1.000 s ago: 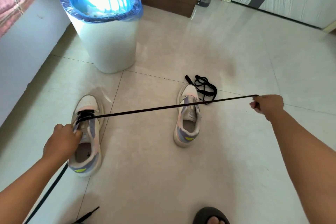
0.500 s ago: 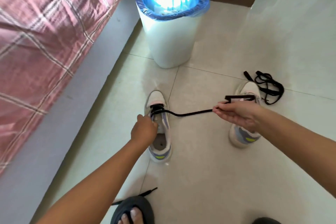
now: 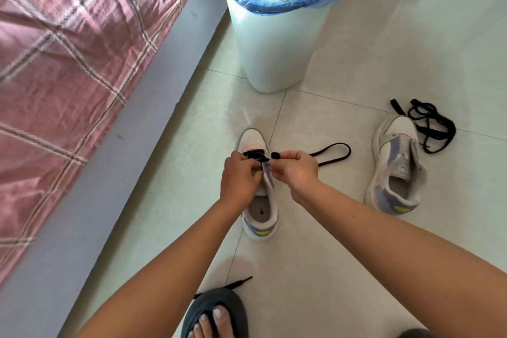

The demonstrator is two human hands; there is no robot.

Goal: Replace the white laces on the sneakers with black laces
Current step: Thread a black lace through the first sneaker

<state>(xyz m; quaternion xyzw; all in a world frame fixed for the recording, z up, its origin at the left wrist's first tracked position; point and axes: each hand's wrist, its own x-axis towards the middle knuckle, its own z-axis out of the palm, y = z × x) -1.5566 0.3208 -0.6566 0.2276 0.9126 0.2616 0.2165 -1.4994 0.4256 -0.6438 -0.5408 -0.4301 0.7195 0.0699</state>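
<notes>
A white and lilac sneaker [image 3: 260,214] lies on the floor tiles under both my hands. My left hand [image 3: 240,175] grips its upper by the eyelets. My right hand [image 3: 296,169] pinches the tip of a black lace [image 3: 333,152] right at the eyelets. The rest of that lace loops out to the right on the floor. Its other end [image 3: 241,281] lies near my foot. A second sneaker [image 3: 395,170] with no lace lies to the right. A loose bundle of black lace [image 3: 428,123] rests by its toe.
A white bin [image 3: 277,44] with a blue liner stands just beyond the sneakers. A bed with a pink checked cover [image 3: 71,63] runs along the left. My foot in a dark slipper [image 3: 216,315] is at the bottom edge.
My right hand came in from the far right to the sneaker's eyelets, so the taut lace went slack into a loop. The view swung left and nearer.
</notes>
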